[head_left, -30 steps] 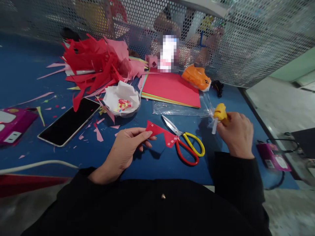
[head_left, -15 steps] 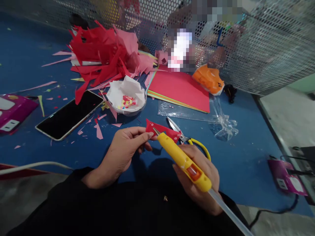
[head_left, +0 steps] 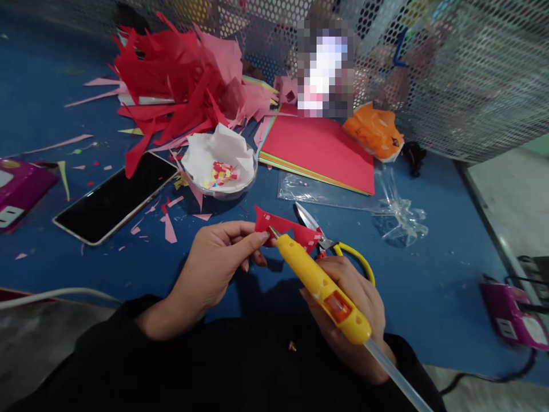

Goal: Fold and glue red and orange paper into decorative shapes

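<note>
Scissors (head_left: 327, 242) partly behind the right hand (head_left: 364, 294) and yellow glue gun (head_left: 315, 276).

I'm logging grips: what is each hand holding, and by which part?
The left hand pinches the red paper piece by its left end. The right hand holds the yellow glue gun from beneath; the exact grip is hidden.

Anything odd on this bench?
Loose paper scraps lie scattered on the blue table near the phone, outside the bowl holding other bits. The glue gun in the right hand and red paper in the left hand show no obvious damage.
</note>
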`<control>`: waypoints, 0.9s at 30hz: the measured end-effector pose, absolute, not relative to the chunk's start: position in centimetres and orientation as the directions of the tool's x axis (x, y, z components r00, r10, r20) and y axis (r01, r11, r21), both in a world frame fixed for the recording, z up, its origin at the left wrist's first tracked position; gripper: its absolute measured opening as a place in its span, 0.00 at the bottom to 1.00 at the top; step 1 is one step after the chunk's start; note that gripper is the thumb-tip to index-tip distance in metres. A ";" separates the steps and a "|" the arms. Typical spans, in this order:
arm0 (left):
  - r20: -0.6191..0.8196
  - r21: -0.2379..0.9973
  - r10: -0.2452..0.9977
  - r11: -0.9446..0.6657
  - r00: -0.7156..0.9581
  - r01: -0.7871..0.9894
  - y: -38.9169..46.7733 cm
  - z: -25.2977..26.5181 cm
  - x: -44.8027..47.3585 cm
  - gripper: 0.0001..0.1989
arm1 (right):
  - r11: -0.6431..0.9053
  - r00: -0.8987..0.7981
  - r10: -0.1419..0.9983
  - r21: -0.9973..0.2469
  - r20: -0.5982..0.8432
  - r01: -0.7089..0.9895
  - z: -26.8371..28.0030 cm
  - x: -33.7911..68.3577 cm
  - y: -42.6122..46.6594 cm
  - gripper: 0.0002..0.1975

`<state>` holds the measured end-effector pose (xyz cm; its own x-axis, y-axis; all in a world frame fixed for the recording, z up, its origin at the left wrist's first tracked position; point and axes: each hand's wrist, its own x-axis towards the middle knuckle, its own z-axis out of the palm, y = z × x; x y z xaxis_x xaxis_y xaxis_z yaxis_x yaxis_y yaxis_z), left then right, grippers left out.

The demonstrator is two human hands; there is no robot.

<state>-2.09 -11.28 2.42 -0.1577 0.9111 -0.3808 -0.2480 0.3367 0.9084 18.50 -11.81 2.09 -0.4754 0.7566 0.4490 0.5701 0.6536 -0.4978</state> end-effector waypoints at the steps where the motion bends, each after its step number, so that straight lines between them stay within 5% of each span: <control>1: -0.379 0.910 0.912 0.335 -0.159 -0.245 -11.3 2.4 -2.1 0.07 | 0.657 -0.471 0.754 -0.494 0.458 0.570 2.1 18.4 -11.8 0.04; 27: -0.377 0.916 0.909 0.337 -0.180 -0.217 -11.4 2.5 -2.2 0.08 | 0.642 -0.428 0.763 -0.497 0.484 0.584 2.3 17.9 -11.9 0.03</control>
